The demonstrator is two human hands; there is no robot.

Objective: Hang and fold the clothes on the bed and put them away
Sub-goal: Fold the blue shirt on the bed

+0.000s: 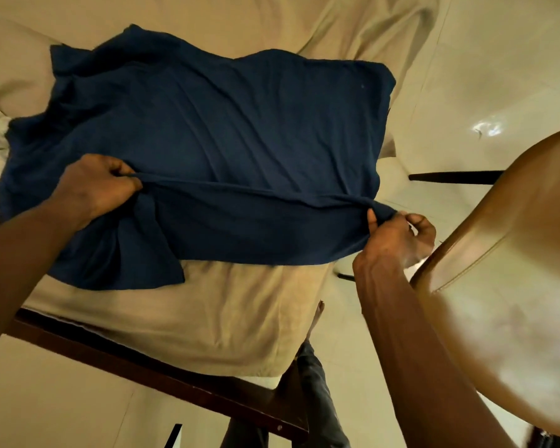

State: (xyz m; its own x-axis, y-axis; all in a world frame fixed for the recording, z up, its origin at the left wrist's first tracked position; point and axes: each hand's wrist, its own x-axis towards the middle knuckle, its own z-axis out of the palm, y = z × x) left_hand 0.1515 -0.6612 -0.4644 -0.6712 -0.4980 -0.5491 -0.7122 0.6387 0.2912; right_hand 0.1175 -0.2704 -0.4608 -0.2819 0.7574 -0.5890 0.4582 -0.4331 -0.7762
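The bed (227, 305), covered in a beige sheet, fills most of the view beneath both hands, its dark wooden frame (149, 373) running below the left forearm. A brown chair (511, 273) stands just right of the right hand. The navy blue garment (214, 124) lies spread on the bed, stretching away from both grips, with one fold raised into a taut ridge between them. The left hand (94, 185) is closed, its grip pinching the ridge's left end. The right hand (398, 237) pinches the ridge's right end between thumb and fingers, at the bed's edge.
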